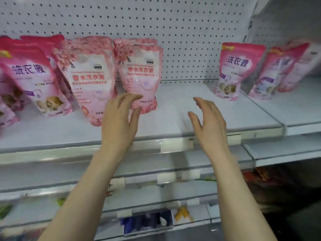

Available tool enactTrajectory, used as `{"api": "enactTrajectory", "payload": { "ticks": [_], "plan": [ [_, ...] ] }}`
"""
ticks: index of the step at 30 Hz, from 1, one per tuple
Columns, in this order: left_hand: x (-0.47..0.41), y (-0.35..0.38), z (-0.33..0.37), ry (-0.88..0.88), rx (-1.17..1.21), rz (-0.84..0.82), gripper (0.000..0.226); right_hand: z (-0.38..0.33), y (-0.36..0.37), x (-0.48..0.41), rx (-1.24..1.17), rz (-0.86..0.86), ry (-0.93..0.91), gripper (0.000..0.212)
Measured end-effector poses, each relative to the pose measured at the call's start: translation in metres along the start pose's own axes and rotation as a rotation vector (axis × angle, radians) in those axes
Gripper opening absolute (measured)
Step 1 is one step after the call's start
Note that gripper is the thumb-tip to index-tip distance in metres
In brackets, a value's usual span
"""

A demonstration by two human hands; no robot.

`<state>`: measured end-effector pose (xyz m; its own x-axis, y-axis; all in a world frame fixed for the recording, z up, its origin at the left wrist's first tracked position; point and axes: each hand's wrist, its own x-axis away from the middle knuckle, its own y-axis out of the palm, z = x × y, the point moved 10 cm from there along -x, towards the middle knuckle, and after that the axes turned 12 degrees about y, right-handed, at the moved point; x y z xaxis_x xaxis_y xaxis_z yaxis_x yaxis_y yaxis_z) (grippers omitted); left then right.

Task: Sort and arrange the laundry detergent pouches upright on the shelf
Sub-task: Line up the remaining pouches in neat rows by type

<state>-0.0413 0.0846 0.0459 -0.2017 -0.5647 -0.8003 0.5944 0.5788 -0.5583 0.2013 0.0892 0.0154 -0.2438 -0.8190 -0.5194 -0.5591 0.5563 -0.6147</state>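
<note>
— The shelf?
— White. Pink pouches crowd nine to eleven o'clock, upright or leaning; another pouch stands at two.
— Hands?
— Left hand, fingers spread, touches the floral pouch low down. Right hand, at its three o'clock, loose, holds nothing.

white shelf | pink pouches upright at left and right ends

Pale pink pouches stand upright on the shelf; darker pink pouches flank them, leftmost apparently leaning.
</note>
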Motion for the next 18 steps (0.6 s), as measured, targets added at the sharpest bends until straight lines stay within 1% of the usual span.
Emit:
{"api": "enactTrajectory", "payload": {
  "ticks": [3, 9, 14, 16, 18],
  "plan": [
    [0.015, 0.029, 0.027, -0.005, 0.075, -0.093, 0.029, 0.034, -0.025, 0.028, 0.008, 0.044, 0.053, 0.038],
    [0.005, 0.075, 0.085, 0.030, 0.136, -0.158, 0.027, 0.111, -0.075, 0.035, 0.050, 0.106, 0.173, 0.037],
    [-0.032, 0.136, 0.130, 0.067, 0.175, -0.218, 0.031, 0.182, -0.116, -0.003, -0.029, 0.143, 0.228, 0.040],
    [-0.054, 0.168, 0.145, 0.032, 0.223, -0.234, 0.037, 0.212, -0.133, -0.032, -0.051, 0.138, 0.239, 0.044],
    [-0.079, 0.205, 0.155, -0.056, 0.288, -0.276, 0.050, 0.241, -0.153, -0.068, -0.092, 0.124, 0.256, 0.050]
  ]
}}
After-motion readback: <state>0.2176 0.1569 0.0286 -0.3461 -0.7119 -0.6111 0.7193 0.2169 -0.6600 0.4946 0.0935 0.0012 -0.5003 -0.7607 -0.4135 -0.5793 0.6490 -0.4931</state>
